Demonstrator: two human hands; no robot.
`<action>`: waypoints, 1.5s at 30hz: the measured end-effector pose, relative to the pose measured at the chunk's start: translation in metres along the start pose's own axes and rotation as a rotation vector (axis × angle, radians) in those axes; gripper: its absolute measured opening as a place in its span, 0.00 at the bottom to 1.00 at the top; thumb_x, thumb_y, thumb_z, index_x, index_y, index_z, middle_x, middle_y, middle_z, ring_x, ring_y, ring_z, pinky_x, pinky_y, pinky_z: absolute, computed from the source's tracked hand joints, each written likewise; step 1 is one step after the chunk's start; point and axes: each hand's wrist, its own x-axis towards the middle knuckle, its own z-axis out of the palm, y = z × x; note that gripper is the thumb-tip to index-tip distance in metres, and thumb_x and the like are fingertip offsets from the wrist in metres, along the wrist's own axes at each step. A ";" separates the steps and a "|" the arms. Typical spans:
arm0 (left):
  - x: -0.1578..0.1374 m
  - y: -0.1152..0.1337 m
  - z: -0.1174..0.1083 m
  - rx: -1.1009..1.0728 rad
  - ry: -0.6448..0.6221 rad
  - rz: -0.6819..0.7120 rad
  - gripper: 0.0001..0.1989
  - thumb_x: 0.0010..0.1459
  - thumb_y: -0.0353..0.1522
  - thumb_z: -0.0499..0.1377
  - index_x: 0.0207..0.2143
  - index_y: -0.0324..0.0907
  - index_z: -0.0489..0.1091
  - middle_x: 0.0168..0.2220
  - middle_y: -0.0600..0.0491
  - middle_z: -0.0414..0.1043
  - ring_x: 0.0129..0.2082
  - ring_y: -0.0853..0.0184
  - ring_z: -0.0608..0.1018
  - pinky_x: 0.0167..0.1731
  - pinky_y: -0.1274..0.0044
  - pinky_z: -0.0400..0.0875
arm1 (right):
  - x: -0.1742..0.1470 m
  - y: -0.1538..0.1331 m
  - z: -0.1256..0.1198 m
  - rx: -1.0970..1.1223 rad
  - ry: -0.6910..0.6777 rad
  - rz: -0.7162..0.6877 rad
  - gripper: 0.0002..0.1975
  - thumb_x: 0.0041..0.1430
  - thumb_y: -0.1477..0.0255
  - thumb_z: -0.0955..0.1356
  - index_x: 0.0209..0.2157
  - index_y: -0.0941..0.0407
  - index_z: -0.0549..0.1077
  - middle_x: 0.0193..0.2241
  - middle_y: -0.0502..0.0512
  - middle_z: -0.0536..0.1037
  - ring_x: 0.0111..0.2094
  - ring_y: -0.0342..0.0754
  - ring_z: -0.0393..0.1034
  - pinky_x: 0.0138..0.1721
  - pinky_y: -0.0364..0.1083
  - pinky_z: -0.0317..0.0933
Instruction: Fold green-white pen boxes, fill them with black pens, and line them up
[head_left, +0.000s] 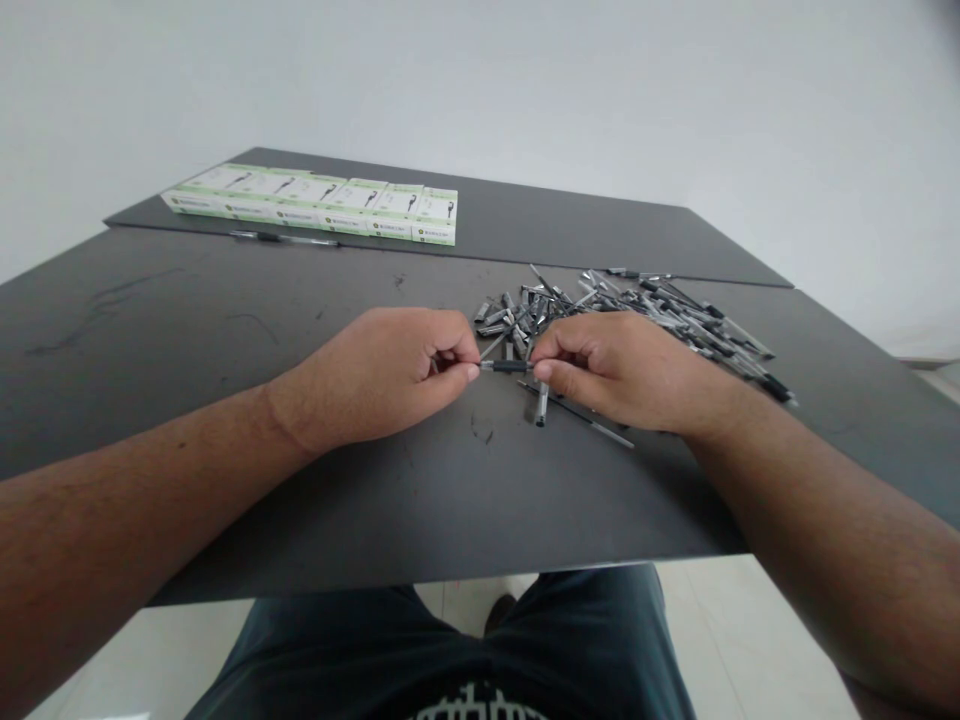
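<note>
Between my two hands a pen (510, 366) with a black grip lies level, just above the dark table. Finger and thumb of my left hand (409, 375) pinch its left end. My right hand (622, 370) pinches the other end, and its fingers hide that tip. Right behind my hands are loose pen caps (495, 318) in a small heap. A pile of pen barrels (705, 330) spreads beyond my right hand. Below the held pen lie a single clear cap (541, 405) and a thin refill (600, 431), partly under my right hand.
A row of white and green boxes (435, 232) stands at the back left of the table (450, 510). One pen (285, 238) lies in front of them, along a seam in the tabletop. Another pen (637, 274) rests behind the pile. My legs are under the near edge.
</note>
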 end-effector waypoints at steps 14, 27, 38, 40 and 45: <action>0.000 0.001 -0.001 -0.003 -0.004 -0.004 0.11 0.69 0.38 0.59 0.41 0.47 0.82 0.33 0.53 0.84 0.34 0.62 0.83 0.39 0.72 0.70 | 0.000 -0.001 0.000 0.033 -0.007 0.014 0.09 0.73 0.65 0.70 0.42 0.52 0.82 0.32 0.51 0.86 0.33 0.49 0.77 0.37 0.47 0.63; 0.000 0.001 -0.001 -0.009 -0.024 -0.008 0.12 0.68 0.38 0.58 0.41 0.47 0.81 0.33 0.53 0.83 0.33 0.62 0.81 0.39 0.72 0.68 | 0.000 -0.001 0.001 0.036 -0.012 0.057 0.06 0.71 0.66 0.72 0.43 0.52 0.81 0.32 0.49 0.85 0.31 0.48 0.77 0.36 0.46 0.62; 0.000 0.000 0.001 -0.014 -0.018 0.013 0.12 0.68 0.39 0.58 0.41 0.46 0.81 0.33 0.54 0.82 0.32 0.62 0.80 0.37 0.72 0.67 | 0.000 -0.001 0.001 0.006 -0.019 0.019 0.07 0.71 0.67 0.70 0.41 0.53 0.81 0.32 0.50 0.84 0.32 0.48 0.76 0.36 0.46 0.61; 0.000 0.000 0.000 -0.013 -0.021 0.011 0.13 0.68 0.39 0.58 0.41 0.46 0.81 0.33 0.54 0.82 0.32 0.63 0.80 0.38 0.72 0.67 | 0.000 -0.001 0.001 -0.013 -0.023 -0.028 0.10 0.73 0.68 0.68 0.39 0.53 0.81 0.32 0.52 0.84 0.32 0.48 0.76 0.37 0.47 0.61; 0.000 0.001 0.000 -0.003 -0.041 -0.004 0.12 0.69 0.39 0.57 0.41 0.46 0.81 0.33 0.54 0.82 0.32 0.63 0.80 0.39 0.72 0.68 | -0.001 0.001 0.002 0.046 -0.008 0.049 0.06 0.70 0.66 0.72 0.43 0.53 0.81 0.31 0.49 0.83 0.30 0.47 0.76 0.35 0.45 0.60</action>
